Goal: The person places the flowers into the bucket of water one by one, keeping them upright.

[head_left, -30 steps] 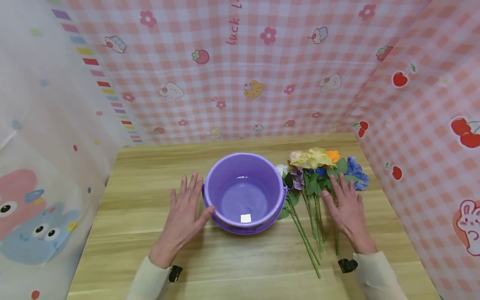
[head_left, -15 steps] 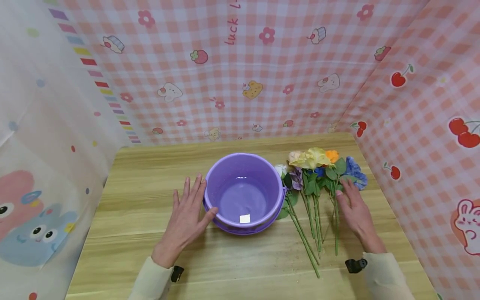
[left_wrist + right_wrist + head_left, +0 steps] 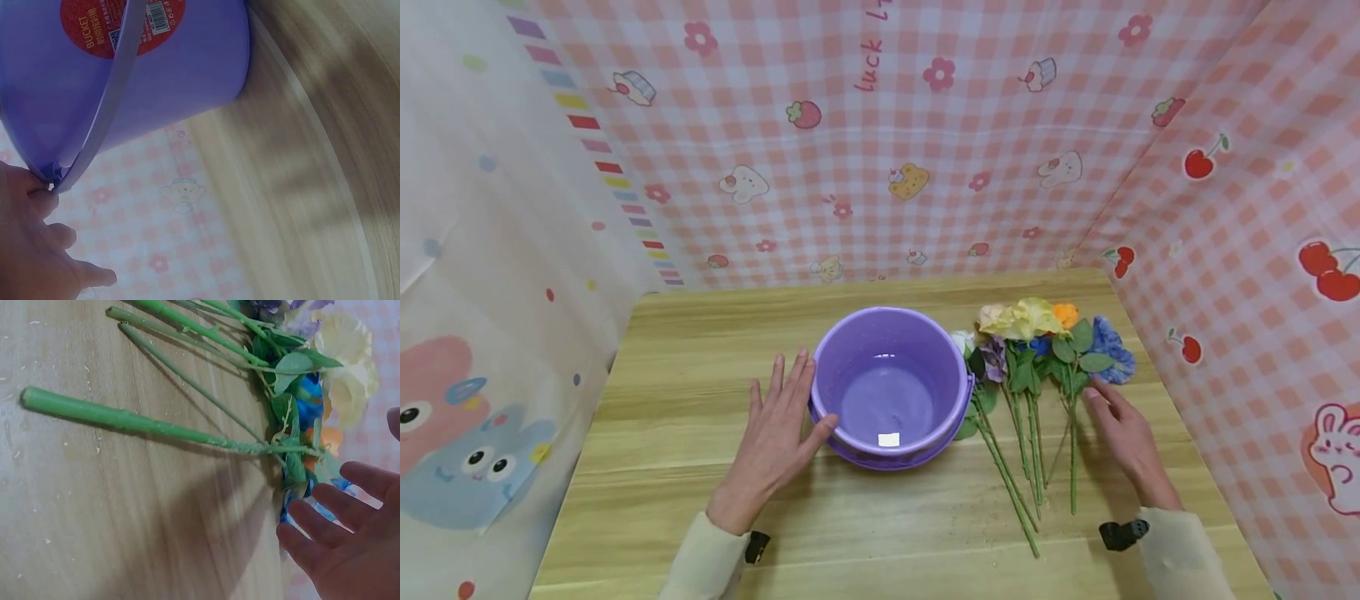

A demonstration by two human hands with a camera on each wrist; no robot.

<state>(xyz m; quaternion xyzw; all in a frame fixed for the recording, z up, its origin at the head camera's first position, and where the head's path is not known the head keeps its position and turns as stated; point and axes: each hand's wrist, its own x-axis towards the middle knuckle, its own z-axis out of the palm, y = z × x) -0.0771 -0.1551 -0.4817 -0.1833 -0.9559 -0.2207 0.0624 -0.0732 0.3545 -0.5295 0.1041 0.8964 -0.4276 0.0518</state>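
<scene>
A purple bucket (image 3: 857,342) stands upright mid-table, with its handle (image 3: 111,94) hanging down its side in the left wrist view. My left hand (image 3: 769,446) lies along the bucket's left side, fingers stretched out and thumb by the rim. To the bucket's right lie several long-stemmed flowers, among them a yellow flower (image 3: 1030,318), an orange flower (image 3: 1064,316), a purple flower (image 3: 994,360) and a blue flower (image 3: 1111,354). My right hand (image 3: 1127,442) hovers just right of the rightmost stem (image 3: 1073,467). Its fingers are loosely bent, with nothing between them in the right wrist view.
The wooden table (image 3: 692,333) meets a pink checked cloth (image 3: 865,208) at the back and right, and a white patterned cloth (image 3: 535,208) on the left. Small crumbs lie near the stem ends. A red label (image 3: 87,28) is stuck to the bucket.
My right hand has drawn back from over the flower leaves, toward the right and nearer to me, its fingers bending more. My left hand has barely moved and stays by the bucket.
</scene>
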